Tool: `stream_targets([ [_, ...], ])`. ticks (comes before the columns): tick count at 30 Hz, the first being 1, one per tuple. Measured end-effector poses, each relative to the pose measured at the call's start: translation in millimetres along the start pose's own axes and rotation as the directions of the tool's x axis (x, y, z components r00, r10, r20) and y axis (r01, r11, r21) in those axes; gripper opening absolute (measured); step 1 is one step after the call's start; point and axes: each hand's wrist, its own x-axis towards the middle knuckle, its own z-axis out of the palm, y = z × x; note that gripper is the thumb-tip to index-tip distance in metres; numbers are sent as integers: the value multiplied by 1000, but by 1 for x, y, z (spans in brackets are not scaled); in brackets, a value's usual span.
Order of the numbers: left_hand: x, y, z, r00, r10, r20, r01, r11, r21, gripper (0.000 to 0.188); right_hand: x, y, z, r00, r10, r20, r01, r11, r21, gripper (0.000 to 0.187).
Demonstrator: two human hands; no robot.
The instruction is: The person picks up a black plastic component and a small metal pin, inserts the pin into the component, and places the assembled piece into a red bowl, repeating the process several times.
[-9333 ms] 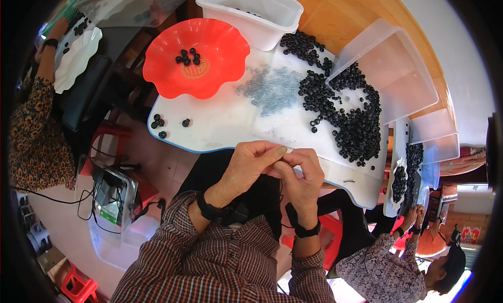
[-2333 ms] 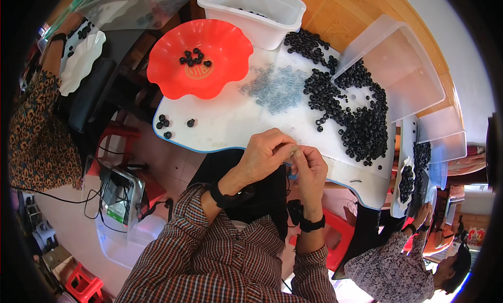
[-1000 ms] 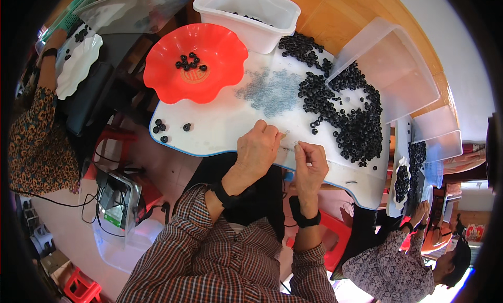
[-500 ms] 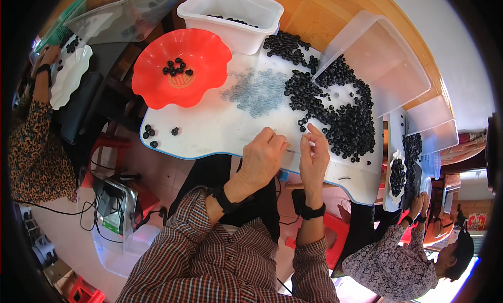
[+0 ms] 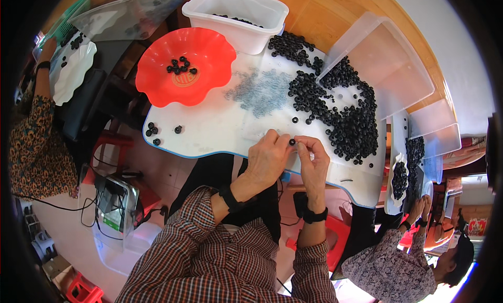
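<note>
Between the fingertips of both hands, just above the table's near edge, is a small round black piece (image 5: 292, 142) with a hole in its middle. My left hand (image 5: 265, 159) pinches it from the left, fingers curled. From the right, the thumb and forefinger of my right hand (image 5: 313, 156) close on it. Whether anything thin is also in the left fingers is hidden. Beyond the hands spreads a heap of similar black pieces (image 5: 350, 135). One loose black piece (image 5: 295, 120) lies at the heap's left side.
A red wavy-rimmed dish (image 5: 152, 67) holds several black pieces. Behind it stands a white tub (image 5: 230, 38). A clear bin (image 5: 387, 62) lies tipped at the heap. Several black pieces (image 5: 152, 129) sit at the table's left. Other people work at tables on both sides.
My right hand has moved from the heap's edge toward my left hand, and its fingers have closed. A black piece now shows between both hands' fingertips. The view has shifted slightly.
</note>
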Motion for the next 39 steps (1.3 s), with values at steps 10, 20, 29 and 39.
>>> stream_targets([
  [10,-3,-7,0,1000,7,-14,-8,999,-50,25,-13,-2,1,991,130,-35,-112,943,314,12],
  [20,-5,-8,-30,886,-160,436,458,144,-877,17,-28,-14,0,991,127,-35,-109,938,328,12],
  [29,-18,-16,-40,834,-160,528,509,-146,-848,25,-34,-49,8,995,97,1,-89,909,408,11],
  [39,-22,-18,-53,849,-154,505,476,-193,-858,24,-39,-58,21,997,-70,-16,72,960,271,8],
])
